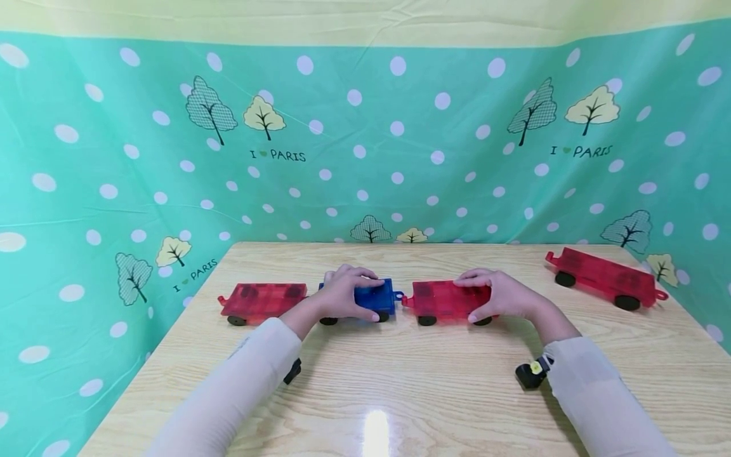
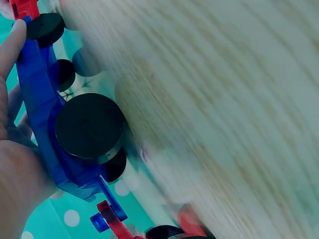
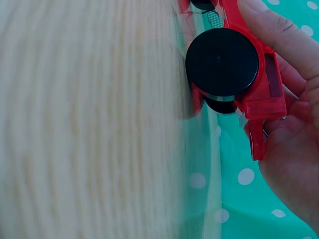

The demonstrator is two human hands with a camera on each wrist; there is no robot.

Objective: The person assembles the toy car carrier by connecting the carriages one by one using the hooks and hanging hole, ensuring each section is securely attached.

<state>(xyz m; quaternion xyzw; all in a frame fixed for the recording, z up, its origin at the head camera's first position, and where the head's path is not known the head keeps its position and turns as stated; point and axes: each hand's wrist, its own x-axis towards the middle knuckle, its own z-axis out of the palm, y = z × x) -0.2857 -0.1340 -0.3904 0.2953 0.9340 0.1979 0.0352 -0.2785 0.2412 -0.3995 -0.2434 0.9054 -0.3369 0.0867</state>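
My left hand (image 1: 344,293) grips a blue toy train car (image 1: 374,297) by its sides, thumb at the front and fingers across the far side. To its left stands a red train car (image 1: 264,299); the left wrist view shows a red coupling (image 2: 115,221) hooked with the blue car's peg. My right hand (image 1: 502,296) holds a second red train car (image 1: 436,299) at its right end, thumb near and fingers behind. That car's left hook meets the blue car's right ring; whether they are hooked together I cannot tell. Its free coupling (image 3: 256,142) shows in the right wrist view.
A third red train car (image 1: 608,279) stands at an angle near the table's back right. Behind the wooden table (image 1: 400,374) hangs a green dotted cloth (image 1: 394,158). A black wrist camera (image 1: 531,374) hangs below the right sleeve.
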